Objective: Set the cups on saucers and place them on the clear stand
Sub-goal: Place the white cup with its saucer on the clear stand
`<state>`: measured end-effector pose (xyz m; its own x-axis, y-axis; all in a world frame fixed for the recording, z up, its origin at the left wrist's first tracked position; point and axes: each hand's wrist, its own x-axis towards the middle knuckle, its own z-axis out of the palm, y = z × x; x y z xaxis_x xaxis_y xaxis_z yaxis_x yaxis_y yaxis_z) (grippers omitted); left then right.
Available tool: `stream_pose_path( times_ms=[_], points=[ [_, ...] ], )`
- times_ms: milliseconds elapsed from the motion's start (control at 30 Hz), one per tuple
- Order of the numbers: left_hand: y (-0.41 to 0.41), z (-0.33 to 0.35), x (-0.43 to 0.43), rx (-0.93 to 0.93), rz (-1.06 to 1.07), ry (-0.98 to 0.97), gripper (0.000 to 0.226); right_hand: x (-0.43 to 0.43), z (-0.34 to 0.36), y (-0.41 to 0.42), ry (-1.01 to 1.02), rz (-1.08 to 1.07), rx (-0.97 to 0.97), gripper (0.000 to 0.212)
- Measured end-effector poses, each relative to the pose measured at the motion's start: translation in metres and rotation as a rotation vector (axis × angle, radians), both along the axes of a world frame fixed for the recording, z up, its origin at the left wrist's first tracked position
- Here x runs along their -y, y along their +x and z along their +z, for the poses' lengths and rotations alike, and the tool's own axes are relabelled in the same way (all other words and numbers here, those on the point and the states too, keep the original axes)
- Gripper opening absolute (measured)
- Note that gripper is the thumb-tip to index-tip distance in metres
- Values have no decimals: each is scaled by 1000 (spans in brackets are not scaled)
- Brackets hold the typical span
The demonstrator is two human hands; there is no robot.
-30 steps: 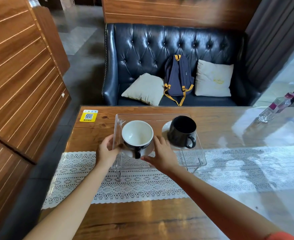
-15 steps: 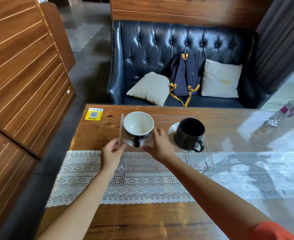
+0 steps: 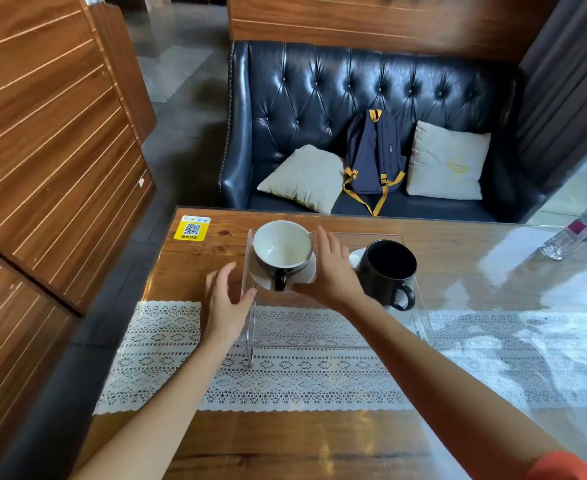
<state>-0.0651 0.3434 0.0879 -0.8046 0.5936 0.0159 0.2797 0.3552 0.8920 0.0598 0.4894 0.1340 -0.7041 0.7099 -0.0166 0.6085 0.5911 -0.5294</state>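
Booth seating, wood-panelled walls; glass-topped wooden worktop (image 3: pixel 319 441) with a white lace runner (image 3: pixel 306 379) across it; clear stand (image 3: pixel 420 317) sits on the runner's far edge. Left hand (image 3: pixel 226 303) beside the stand's left wall, fingers spread and loose, thumb tip touching the stand's corner, holding nothing. Right hand (image 3: pixel 333 275) reaches over the stand, fingers extended upward, thumb and palm against the right rim of the white saucer (image 3: pixel 306 275); grip underneath hidden. White-lined cup (image 3: pixel 281 247) sits on that saucer at the stand's left end, handle toward the camera. Black mug (image 3: pixel 387 271) on a second saucer (image 3: pixel 356 258) at the right, mostly hidden by mug and wrist. Water bottle (image 3: pixel 576 233) cut off at right edge. QR sticker (image 3: pixel 191 228) far left; backpack (image 3: pixel 373 154) on the sofa (image 3: pixel 292 95).
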Motion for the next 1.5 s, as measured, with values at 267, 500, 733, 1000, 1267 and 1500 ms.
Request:
stream_pose_path(
  times_ms=[267, 500, 733, 1000, 1267, 1500],
  points=[
    [-22, 7, -28, -404, -270, -481, 42, -15, 27, -26, 118, 335, 133, 127],
    [-24, 6, -31, -373, -285, -542, 56, -19, 27, -35, 99, 342, 204, 126],
    [-25, 8, -30, -406, -272, -562, 63, -20, 22, -34, 153, 327, 147, 120],
    [-22, 6, -30, -375, -287, -573, 64, -17, 23, -32, 113, 320, 170, 124],
    [5, 23, 2, -417, -83, 19, 53, -32, 76, 20, 142, 193, -165, 81],
    [79, 45, -1, -394, -519, 96, 36, -46, 47, 132, -34, -429, -660, 39]
  ],
)
